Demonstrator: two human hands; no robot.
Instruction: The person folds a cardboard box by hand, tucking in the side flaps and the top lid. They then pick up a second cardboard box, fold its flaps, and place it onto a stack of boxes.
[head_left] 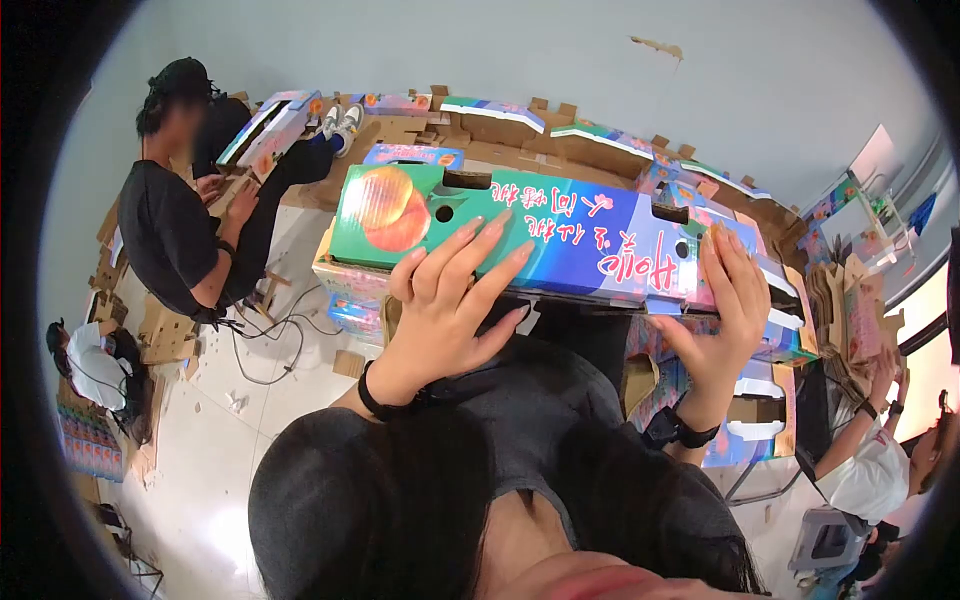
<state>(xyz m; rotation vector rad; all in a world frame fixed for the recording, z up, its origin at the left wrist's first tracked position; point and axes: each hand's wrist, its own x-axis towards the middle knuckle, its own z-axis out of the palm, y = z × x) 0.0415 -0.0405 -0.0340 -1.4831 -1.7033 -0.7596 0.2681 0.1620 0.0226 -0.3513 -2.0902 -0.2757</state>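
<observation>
A printed cardboard fruit box (560,240) with a peach picture and large red lettering lies across in front of me, its print upside down from my side. My left hand (455,290) rests its spread fingers over the near part of the printed face, thumb at the lower edge. Around the box's right end my right hand (730,310) has its fingers on top and its thumb at the near edge. Cut-out handle slots and small round holes show in the box. Underneath it, another printed carton (350,285) is partly hidden.
Flat cardboard and printed cartons (490,115) line the wall. On the left a seated co-worker (180,200) handles a similar box (268,130). Another person (870,470) works at the right beside stacked cardboard (850,310). A cable (290,345) runs over the floor.
</observation>
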